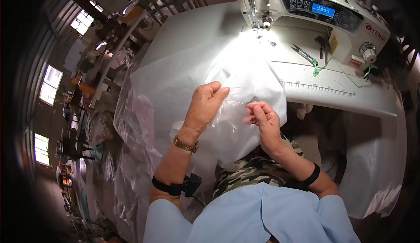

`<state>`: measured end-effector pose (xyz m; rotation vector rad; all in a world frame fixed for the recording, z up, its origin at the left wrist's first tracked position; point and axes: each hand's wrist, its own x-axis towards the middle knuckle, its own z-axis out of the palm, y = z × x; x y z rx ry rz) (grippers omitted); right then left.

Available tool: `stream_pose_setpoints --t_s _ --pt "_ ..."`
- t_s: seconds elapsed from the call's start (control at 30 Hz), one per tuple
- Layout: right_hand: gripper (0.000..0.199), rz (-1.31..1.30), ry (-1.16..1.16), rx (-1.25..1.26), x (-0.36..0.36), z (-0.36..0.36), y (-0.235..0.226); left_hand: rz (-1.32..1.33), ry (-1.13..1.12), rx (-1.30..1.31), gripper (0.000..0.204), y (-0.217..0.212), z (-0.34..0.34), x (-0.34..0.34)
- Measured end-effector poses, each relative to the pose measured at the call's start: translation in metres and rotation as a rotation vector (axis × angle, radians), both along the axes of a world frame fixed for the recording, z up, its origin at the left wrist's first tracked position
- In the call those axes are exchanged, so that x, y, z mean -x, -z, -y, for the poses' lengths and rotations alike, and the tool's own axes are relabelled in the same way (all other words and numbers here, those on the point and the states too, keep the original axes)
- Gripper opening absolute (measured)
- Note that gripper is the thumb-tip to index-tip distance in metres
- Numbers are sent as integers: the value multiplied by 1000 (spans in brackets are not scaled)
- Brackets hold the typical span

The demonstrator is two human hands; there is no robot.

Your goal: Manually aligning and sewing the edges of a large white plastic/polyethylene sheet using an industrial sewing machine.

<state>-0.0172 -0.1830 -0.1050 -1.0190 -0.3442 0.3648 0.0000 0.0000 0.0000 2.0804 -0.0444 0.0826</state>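
Note:
My left hand grips a sheet of thin translucent white material, pinching its edge between thumb and fingers. My right hand pinches the same sheet a little to the right, fingers closed on a fold. The sheet runs from my lap up onto the white sewing table toward the needle area of a white sewing machine. A gold watch sits on my left wrist, and dark bands wrap both forearms.
Small thread snips and a green thread lie on the table beside the machine. More clear plastic sheeting piles to my left. Cluttered workshop shelves and windows fill the far left.

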Motion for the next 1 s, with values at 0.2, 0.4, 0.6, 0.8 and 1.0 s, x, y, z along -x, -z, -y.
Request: stream_pose_setpoints --t_s 0.2,0.4,0.6,0.8,1.0 --pt "27 -326 131 18 0 -25 5 -39 -19 35 38 -5 -2 -1" --pt "29 -160 156 50 -5 -29 18 -44 -31 44 38 -3 -6 1" --pt "31 -287 164 145 -1 -27 33 -17 -44 51 41 3 -8 -1" --pt "32 -154 172 -50 -5 -29 20 -19 -25 61 41 9 -7 -2" --pt "34 -17 228 97 -1 -25 10 -24 -29 90 42 7 -7 1"
